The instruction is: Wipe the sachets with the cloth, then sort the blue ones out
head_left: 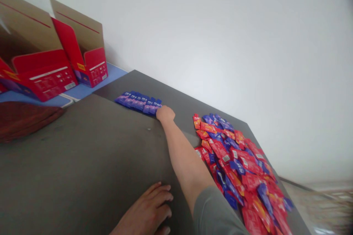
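Observation:
Stretched out across the dark table, my right hand (166,114) is at the right end of an overlapping row of blue packets (135,100). Its fingers are curled at the edge of the last blue packet (156,107), and the fingertips are mostly hidden. My left hand (150,209) is low over the near part of the table, holding nothing, with its fingers extended and slightly apart. To the right of my arm lies a loose pile of red and blue packets (234,154), their faces turned various ways.
Open red and blue cartons (95,67) with raised brown flaps stand on a blue surface (116,74) at the back left. A dark reddish-brown item (27,119) lies at the left side of the dark table (82,161). A white wall (220,44) rises behind.

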Tool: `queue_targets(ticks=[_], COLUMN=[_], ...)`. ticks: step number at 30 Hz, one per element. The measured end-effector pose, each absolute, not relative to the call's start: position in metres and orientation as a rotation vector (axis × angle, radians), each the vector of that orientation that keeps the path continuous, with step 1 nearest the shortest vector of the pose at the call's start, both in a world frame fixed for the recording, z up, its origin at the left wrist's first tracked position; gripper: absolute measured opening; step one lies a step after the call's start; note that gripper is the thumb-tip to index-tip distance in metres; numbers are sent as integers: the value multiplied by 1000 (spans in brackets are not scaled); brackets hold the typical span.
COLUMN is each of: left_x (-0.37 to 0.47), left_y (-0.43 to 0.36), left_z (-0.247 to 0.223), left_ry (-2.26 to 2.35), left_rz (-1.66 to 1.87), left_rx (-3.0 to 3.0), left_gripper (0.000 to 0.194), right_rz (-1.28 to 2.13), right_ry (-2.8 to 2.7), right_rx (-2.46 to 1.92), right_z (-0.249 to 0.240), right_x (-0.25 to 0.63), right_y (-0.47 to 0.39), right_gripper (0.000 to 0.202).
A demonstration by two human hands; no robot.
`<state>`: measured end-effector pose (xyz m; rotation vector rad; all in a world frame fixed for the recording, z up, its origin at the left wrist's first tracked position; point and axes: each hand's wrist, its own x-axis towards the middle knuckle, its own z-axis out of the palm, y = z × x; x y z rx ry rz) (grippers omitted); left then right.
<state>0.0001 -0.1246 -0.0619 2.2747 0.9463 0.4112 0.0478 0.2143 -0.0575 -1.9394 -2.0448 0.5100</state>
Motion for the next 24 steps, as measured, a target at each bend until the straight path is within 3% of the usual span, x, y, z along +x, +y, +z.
queue_targets(ticks=[4, 11, 24], left_x=[1, 0, 0], left_y=[-125, -123, -124], left_z=[-66, -63, -57], left_ry=[939, 926, 975], left_rz=[422, 449, 459], left_rx=[2274, 2248, 2220], left_gripper=[41, 37, 33], right_rz=[356, 402, 303], right_ry=[-2075, -2472, -2429], right_rx=[-1869, -1541, -1474], right_z=[-52, -70, -83], right_x=[48, 42, 27], right_y=[205, 202, 201], right_gripper=[53, 94, 86])
